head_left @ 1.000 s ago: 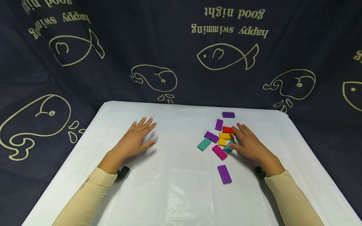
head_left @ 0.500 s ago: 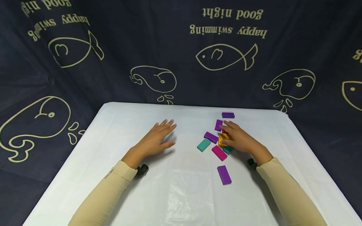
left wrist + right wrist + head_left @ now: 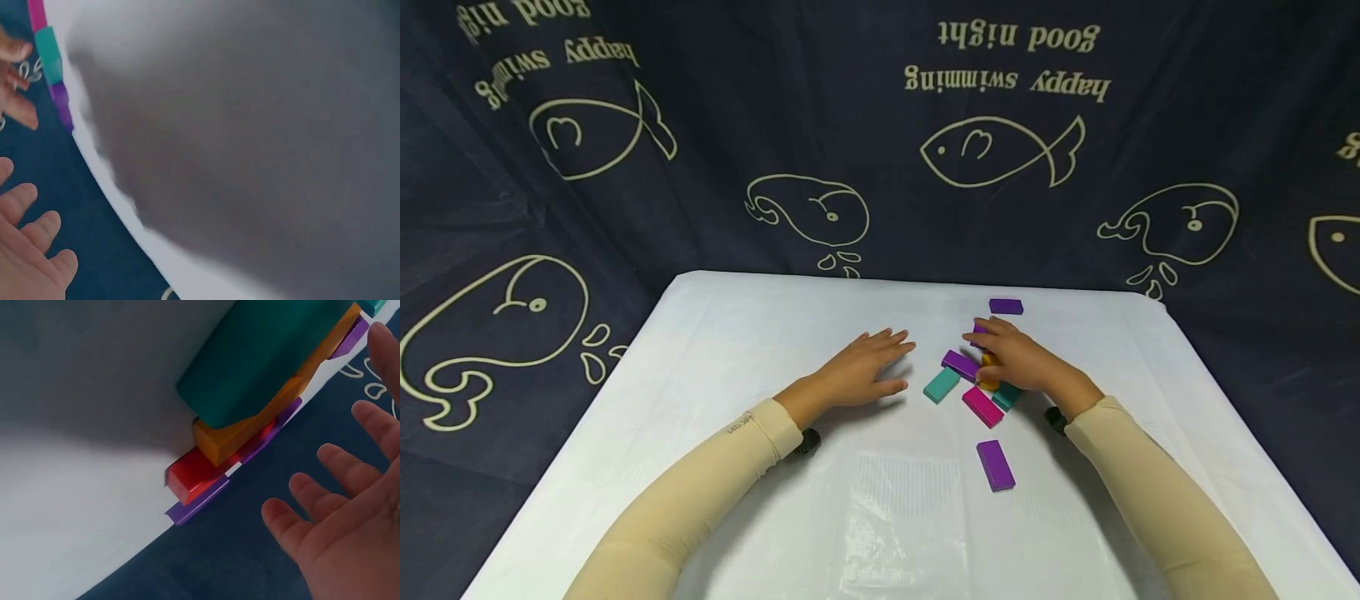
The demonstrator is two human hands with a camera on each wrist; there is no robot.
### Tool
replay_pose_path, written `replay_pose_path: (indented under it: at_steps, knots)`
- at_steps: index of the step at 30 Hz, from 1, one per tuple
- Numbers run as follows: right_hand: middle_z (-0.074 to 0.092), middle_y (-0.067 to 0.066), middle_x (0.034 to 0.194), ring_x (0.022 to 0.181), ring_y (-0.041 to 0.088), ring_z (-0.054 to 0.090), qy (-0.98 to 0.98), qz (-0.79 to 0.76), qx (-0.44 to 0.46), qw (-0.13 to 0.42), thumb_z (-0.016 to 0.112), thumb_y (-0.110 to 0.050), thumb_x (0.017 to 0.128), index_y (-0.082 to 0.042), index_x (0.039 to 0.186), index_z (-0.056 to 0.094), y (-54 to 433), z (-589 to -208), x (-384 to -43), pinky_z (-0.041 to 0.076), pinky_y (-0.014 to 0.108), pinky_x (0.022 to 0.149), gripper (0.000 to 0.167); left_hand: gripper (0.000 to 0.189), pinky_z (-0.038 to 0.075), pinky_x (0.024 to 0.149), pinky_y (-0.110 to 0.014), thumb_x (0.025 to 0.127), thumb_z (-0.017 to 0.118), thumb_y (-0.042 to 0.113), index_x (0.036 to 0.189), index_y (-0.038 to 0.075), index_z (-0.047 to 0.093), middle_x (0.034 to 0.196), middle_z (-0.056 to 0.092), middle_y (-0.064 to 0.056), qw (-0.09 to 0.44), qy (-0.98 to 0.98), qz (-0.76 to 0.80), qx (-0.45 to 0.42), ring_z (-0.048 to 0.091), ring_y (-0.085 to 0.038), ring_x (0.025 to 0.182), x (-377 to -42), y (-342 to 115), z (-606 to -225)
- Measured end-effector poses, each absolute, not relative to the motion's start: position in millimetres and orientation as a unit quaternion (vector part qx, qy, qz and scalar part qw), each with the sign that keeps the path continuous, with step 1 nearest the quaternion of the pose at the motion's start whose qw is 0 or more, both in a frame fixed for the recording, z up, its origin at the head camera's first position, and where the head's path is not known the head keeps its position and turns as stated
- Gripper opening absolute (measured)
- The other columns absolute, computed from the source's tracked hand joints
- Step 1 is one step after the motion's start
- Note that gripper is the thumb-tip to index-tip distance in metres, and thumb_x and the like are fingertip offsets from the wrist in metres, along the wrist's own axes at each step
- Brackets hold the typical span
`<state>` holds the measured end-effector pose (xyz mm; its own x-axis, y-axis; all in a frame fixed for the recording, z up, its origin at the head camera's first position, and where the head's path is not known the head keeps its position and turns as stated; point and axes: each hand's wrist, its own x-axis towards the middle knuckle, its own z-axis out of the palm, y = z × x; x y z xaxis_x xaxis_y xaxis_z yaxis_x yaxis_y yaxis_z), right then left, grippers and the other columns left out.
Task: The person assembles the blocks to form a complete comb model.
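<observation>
My right hand (image 3: 1018, 358) hovers with spread, gently bent fingers over a cluster of coloured blocks, hiding part of it. Under and around it lie a yellow block (image 3: 988, 375), a teal block (image 3: 1006, 397) and a purple block (image 3: 961, 365). The right wrist view shows a red block (image 3: 190, 478) beside the yellow one, with nothing in the fingers. To the left, my left hand (image 3: 865, 367) is held above the white table, palm down, fingers extended and holding nothing. Nearest to it is another teal block (image 3: 942, 385), just beyond its fingertips.
A pink block (image 3: 982, 407) lies in front of the cluster, with a purple block nearer to me. One more purple block (image 3: 1006, 307) lies towards the back edge of the white table (image 3: 737, 517). Behind hangs a dark blue cloth (image 3: 880, 100) printed with fish and whales.
My left hand has moved right, towards the blocks. My right hand has shifted left over the cluster, covering the red block and more of the yellow ones. The blocks look unmoved.
</observation>
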<state>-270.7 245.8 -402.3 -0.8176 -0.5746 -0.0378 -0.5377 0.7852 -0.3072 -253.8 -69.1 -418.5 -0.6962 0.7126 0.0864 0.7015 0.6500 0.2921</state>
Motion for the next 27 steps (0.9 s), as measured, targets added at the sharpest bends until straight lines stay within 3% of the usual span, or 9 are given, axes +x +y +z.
replay_pose_path:
  at_steps: [27]
  knots:
    - [0.027, 0.029, 0.156, 0.145, 0.051, 0.016, 0.94, -0.102, -0.304, 0.115, 0.071, -0.038, 0.091, -0.008, 0.149, 0.044, 237.1, -408.0, -284.9, 0.018, 0.066, 0.113, 0.071, 0.065, 0.02, 0.117, -0.056, 0.096, 0.064, 0.04, 0.154, 0.024, 0.038, 0.16, 0.029, -0.01, 0.067, 0.911, 0.116, 0.39, 0.026, -0.028, 0.147, -269.4, -19.4, -426.2]
